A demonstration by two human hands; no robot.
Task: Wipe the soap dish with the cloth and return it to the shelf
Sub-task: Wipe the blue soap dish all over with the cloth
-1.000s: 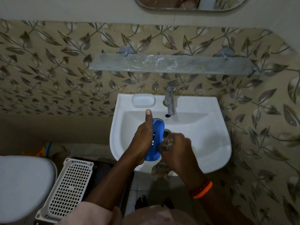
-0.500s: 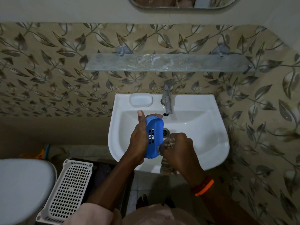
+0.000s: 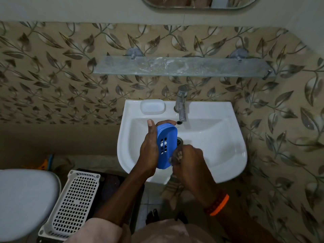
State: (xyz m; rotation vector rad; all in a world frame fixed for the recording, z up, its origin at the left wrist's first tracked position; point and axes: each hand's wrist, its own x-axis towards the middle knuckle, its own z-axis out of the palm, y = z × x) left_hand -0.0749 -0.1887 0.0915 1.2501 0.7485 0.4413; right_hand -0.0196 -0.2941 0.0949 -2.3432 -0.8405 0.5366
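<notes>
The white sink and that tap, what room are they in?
Most likely a small bathroom: a wall-hung sink with a tap, a toilet beside it, and a mirror's lower edge above a glass shelf.

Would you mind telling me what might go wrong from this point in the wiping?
1. The left hand holds the blue soap dish on edge over the sink; it could slip into the basin.
2. The cloth in the right hand hangs below the sink's front rim and might snag.
</notes>
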